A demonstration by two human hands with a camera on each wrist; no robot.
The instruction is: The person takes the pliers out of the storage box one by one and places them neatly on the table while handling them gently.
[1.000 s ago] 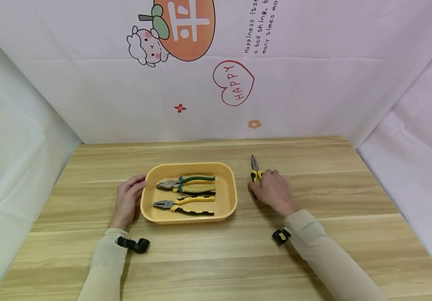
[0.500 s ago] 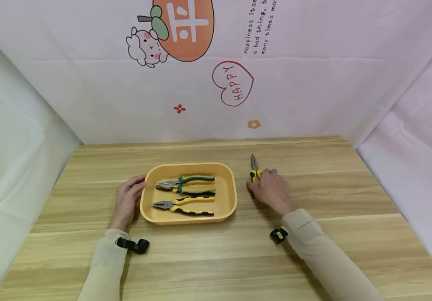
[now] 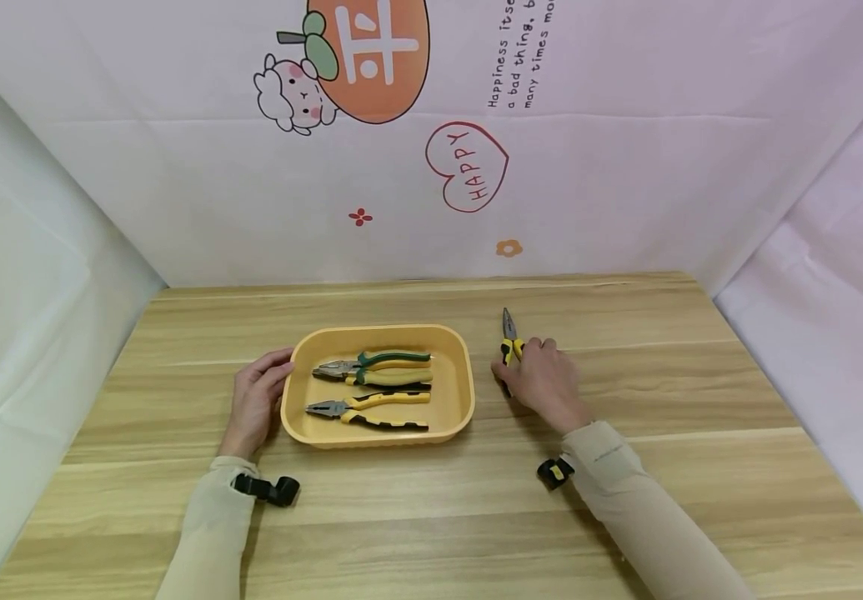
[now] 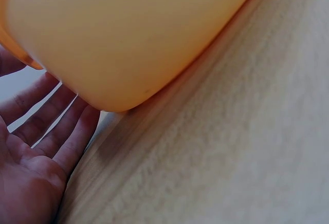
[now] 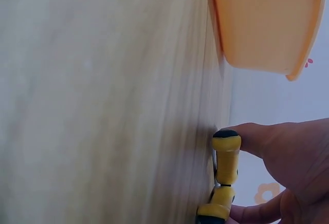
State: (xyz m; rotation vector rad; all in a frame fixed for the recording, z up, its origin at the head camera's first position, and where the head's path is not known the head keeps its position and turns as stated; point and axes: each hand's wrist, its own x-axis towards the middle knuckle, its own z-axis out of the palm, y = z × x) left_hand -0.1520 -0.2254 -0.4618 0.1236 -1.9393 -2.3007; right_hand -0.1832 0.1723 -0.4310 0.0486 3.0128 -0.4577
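Observation:
My left hand (image 3: 254, 396) rests against the left end of a yellow plastic tray (image 3: 464, 408). In the left wrist view its fingers (image 4: 77, 134) lie nearly straight along the tray's outer wall. Inside the tray are combination pliers with green and yellow handles (image 3: 393, 358) and, nearer me, yellow-and-black combination pliers (image 3: 382, 397); a dark handle shows between them. To the tray's right, my right hand (image 3: 549, 383) grips the yellow-and-black handles of needle-nose pliers (image 3: 509, 323) from above, thumb on one handle. These lie on the table, tips pointing away, handles partly hidden by the hand.
Both hands work over a wood-grain table (image 3: 401, 517). Behind it hangs a white printed cloth (image 3: 596, 192), and further white sheets close in the left and right sides. A black wrist camera sits at each cuff.
My right forearm and cuff have shifted slightly left while the hand stays on the needle-nose pliers. The left hand, the tray and the pliers in it look unmoved.

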